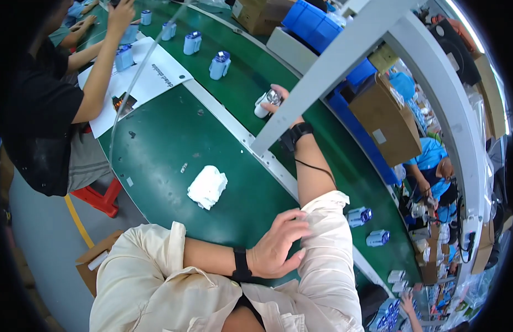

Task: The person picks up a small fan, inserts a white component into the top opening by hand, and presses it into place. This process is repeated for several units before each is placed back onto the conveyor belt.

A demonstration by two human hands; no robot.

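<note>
My right hand grips a white rounded device between thumb and fingers, just left of the slanted grey metal post; the post hides part of my palm, and I can't tell whether the device is lifted. Its top looks shiny and round, but my fingers cover much of it. My left hand, below the post's foot, is loosely open with bent fingers at my rolled cotton sleeve, the fingertips blurred. Left of and below the post's foot, a soft, crumpled white wad, cloth or paper, lies on the smooth green surface. Up and left of the post stands a squat, pale blue device with a darker top. Right of the post is a matte cardboard box; behind its upper part, a blue plastic bin is partly hidden.
</note>
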